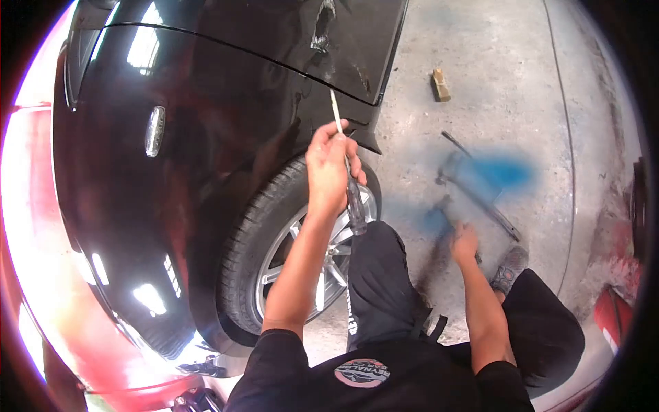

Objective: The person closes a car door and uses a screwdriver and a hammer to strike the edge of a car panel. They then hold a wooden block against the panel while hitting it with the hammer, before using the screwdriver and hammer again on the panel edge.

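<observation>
Careful: left hand [328,168] clenched on screwdriver [347,175] at fender [226,123] seam; slip scratches paint. Right hand [465,242] blurred, grip unclear.

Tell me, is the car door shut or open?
Shut: the door lies flush with the fender, only a thin seam between.

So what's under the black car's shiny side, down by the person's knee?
A black tyre on a silver spoked wheel sits under the glossy black fender. The left hand holding a long clear-handled screwdriver and the knee cover part of the wheel; deeper inside the arch is dark.
</observation>
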A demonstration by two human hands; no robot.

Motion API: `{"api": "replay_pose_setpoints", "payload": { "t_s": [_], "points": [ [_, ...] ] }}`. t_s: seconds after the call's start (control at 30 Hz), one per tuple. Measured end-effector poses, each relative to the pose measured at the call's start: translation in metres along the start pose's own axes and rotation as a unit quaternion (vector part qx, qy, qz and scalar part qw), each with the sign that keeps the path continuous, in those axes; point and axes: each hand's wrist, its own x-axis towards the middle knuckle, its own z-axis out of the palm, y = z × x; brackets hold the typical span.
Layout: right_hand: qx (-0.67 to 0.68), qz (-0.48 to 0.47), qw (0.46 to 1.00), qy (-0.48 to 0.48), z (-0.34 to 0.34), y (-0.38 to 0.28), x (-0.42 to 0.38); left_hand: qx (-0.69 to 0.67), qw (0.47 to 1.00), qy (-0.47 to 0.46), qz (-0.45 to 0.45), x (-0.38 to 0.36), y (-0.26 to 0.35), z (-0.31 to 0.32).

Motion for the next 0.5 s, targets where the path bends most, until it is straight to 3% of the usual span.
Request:
{"api": "replay_pose_setpoints", "payload": {
  "t_s": [0.07, 0.3, 0.37, 0.5],
  "points": [
    [-0.08, 0.004, 0.997, -0.019, 0.005, 0.002, -0.004, -0.031, 0.999, 0.017, 0.013, 0.01, 0.012, 0.001],
    [-0.089, -0.01, 0.996, 0.002, 0.025, 0.034, 0.003, -0.061, 0.996, 0.069, 0.015, 0.02, 0.042, 0.018],
    [0.035, 0.023, 0.999, -0.01, 0.005, 0.023, -0.001, -0.067, 0.995, 0.078, 0.015, 0.022, 0.042, 0.021],
    [0.085, 0.047, 0.995, 0.018, -0.02, -0.008, -0.002, -0.107, 0.991, 0.08, 0.004, 0.028, 0.044, 0.028]
  ]
}}
